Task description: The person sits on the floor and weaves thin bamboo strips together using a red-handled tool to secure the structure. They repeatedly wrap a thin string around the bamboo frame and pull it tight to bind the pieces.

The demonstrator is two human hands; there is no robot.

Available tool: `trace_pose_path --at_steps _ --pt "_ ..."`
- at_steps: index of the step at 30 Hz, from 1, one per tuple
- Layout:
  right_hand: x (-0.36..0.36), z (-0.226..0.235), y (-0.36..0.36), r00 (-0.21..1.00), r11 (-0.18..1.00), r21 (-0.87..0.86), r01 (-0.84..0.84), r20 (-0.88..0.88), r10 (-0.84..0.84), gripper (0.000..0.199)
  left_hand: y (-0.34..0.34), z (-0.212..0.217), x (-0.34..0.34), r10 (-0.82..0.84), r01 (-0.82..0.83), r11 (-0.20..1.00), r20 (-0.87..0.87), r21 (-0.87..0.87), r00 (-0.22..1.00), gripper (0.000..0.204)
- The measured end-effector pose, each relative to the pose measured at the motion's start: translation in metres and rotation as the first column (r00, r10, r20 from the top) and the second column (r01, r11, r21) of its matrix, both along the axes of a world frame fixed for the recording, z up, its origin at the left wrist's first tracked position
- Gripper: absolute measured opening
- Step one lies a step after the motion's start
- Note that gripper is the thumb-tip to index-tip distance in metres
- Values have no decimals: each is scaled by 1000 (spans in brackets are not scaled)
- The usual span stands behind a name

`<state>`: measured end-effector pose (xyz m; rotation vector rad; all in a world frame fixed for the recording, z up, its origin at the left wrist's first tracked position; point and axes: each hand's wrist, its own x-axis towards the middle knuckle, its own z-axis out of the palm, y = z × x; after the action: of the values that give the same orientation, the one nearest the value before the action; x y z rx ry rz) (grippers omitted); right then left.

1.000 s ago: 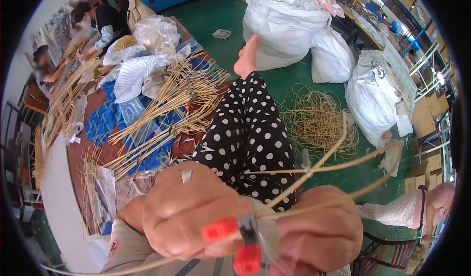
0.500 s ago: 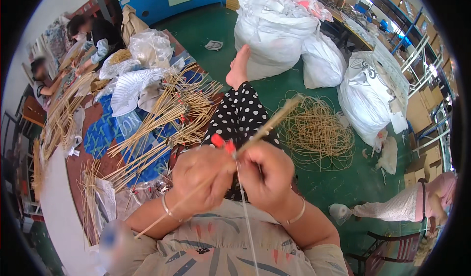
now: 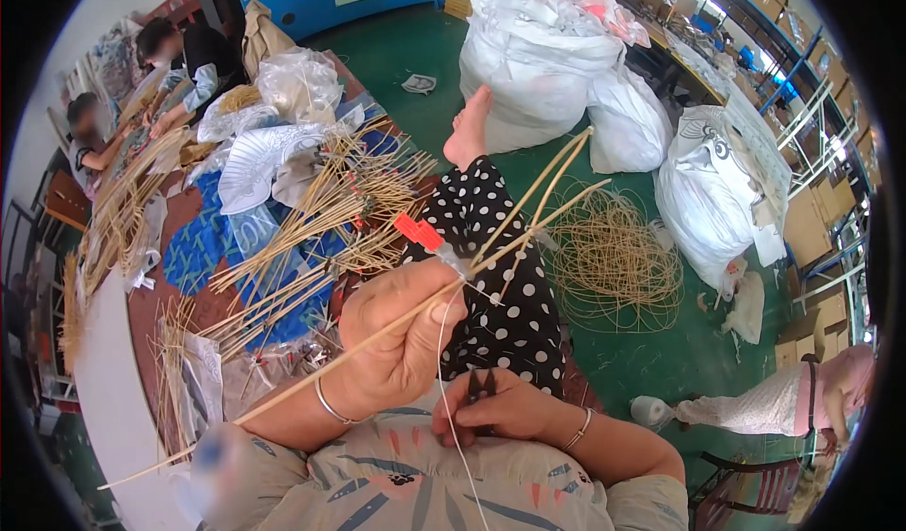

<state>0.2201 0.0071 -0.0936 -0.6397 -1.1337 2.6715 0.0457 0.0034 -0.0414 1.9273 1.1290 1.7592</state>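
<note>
My left hand [image 3: 396, 333] is closed around a long, thin bamboo stick [image 3: 307, 381] held slantwise over my lap. Beyond the fist, shorter bamboo pieces fork off toward the upper right. A red plastic piece [image 3: 418, 232] sits near the joint where they meet. White thread [image 3: 443, 370] runs from this joint down past my lap. My right hand [image 3: 519, 408] is lower, close to my body, with its fingers wrapped round a small pair of dark-jawed cutters [image 3: 482, 387]. The jaws point away from me; the handles are mostly hidden in the palm.
Bundled bamboo frames [image 3: 330, 196] cover the low table at left, near clear plastic bags [image 3: 300, 87]. A tangle of thin cane [image 3: 618, 262] lies on the green floor. Big white sacks [image 3: 528, 68] stand ahead. Two people work at far left; another person [image 3: 755, 408] is at right.
My right hand has left the joint and dropped toward my lap, where the dark cutters now show in it. The bamboo has turned, and its forked ends are visible.
</note>
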Motion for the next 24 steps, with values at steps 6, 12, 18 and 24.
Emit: trace_pose_path --at_steps 6,12,18,24 --pt "1 5 7 962 959 71 273 -9 -273 22 -1 2 6 38 -38 999 -13 25 999 21" --pt "-8 49 32 738 -95 880 466 -445 -507 29 0 -3 14 65 -65 998 4 7 998 23" --pt "-26 46 36 589 -386 786 483 -618 -521 28 1 -5 21 39 -35 998 83 -54 996 24" --pt "-30 38 41 559 -453 758 470 -652 -512 28 0 -4 24 3 34 981 191 -192 982 25"
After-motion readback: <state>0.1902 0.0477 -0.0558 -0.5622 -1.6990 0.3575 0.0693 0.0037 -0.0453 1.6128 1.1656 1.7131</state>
